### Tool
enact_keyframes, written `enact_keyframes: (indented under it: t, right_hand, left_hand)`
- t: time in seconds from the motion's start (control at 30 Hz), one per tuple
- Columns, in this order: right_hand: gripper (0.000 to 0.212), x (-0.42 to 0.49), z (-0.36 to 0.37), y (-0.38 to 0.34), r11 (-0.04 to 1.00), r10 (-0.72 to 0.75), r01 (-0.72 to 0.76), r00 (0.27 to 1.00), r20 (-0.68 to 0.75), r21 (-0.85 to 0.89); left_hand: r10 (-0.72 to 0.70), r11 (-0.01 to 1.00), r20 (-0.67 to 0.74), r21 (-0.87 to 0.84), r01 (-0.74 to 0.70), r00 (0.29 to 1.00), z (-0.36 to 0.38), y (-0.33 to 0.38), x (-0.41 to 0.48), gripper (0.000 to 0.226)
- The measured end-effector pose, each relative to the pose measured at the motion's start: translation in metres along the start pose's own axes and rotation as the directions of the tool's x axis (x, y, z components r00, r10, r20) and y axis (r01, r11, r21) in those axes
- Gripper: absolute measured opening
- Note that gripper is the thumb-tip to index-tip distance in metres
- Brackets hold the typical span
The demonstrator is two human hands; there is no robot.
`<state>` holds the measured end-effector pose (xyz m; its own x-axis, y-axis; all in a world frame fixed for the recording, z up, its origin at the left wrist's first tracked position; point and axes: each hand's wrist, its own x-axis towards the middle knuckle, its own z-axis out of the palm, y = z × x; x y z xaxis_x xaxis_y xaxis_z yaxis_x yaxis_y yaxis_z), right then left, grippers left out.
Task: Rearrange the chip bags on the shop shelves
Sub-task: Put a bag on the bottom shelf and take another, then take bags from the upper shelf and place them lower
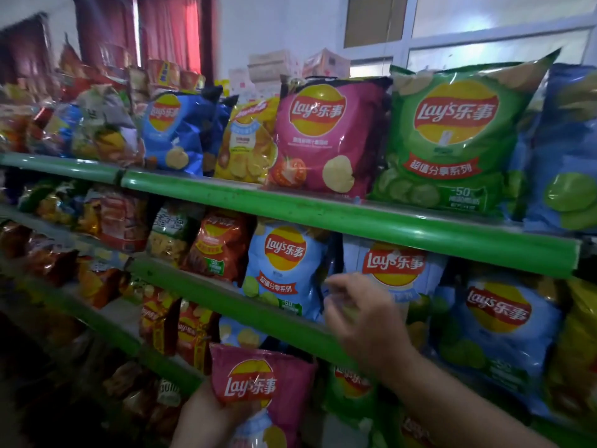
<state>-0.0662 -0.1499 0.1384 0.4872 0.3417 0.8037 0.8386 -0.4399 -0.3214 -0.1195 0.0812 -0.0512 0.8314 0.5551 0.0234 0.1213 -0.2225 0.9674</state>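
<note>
Room: small shop with a white wall, a window [484, 24] up top right and red curtains [171, 27] at the back left.
Shelves [355, 221]: green-edged, three tiers in view, all crammed with chip bags.
Big green bag [452, 137]: top tier, standing upright, well above the right fingers.
Top pink bag [326, 134]: just left of the green one and touching it, up and left of those same fingers.
Pale blue bag [397, 263]: middle tier, right behind the right fingers, its top tucked under the rail above.
Small pink bag [258, 379]: off the shelf, held out in front of the lowest tier, logo facing the camera, its upper half sticking up above the left fingers.
Right hand [365, 315]: reaching to the middle tier, fingertips loosely bent at the pale blue bag's lower left. It's pretty blurry, so honestly can't tell if it's gripping or only touching.
Left hand [206, 415]: bottom of the view, fingers and thumb wrapped round the small pink bag's lower part, holding it.
</note>
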Motion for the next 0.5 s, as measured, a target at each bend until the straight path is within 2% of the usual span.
enact_keyframes:
  t: [0.07,0.17,0.2,0.27,0.37,0.43,0.5]
  right_hand:
    - [0.022,0.027,-0.017,-0.009,0.998,-0.053,0.047,0.987,-0.155,-0.045]
    - [0.024,0.056,-0.05,-0.012,0.985,-0.137,0.083,0.908,-0.396,-0.15]
    - [0.027,0.065,-0.064,-0.011,0.979,-0.147,0.063,0.875,-0.462,-0.193]
    - [0.039,0.085,-0.093,-0.007,0.971,-0.112,-0.033,0.81,-0.575,-0.236]
    - [0.065,0.113,-0.131,0.002,0.971,0.072,-0.201,0.762,-0.643,-0.129]
    - [0.084,0.131,-0.148,0.01,0.944,0.286,-0.329,0.768,-0.573,0.031]
    - [0.096,0.146,-0.159,0.017,0.874,0.484,-0.441,0.756,-0.441,0.204]
  left_hand:
    - [0.023,0.999,-0.016,-0.038,-0.023,1.0,-0.022,0.007,0.0,0.059]
    - [0.083,0.994,0.104,-0.081,-0.075,0.991,-0.046,0.034,0.0,0.073]
    - [0.101,0.992,0.127,-0.09,-0.09,0.987,-0.052,0.049,-0.003,0.077]
    - [0.167,0.983,0.07,-0.094,-0.16,0.984,-0.057,0.081,-0.009,0.077]
    - [0.27,0.959,0.023,-0.092,-0.267,0.963,-0.058,0.137,-0.014,0.07]
    - [0.329,0.94,0.018,-0.105,-0.326,0.944,-0.058,0.173,-0.015,0.067]
    - [0.379,0.913,0.004,-0.164,-0.373,0.926,-0.056,0.207,-0.015,0.066]
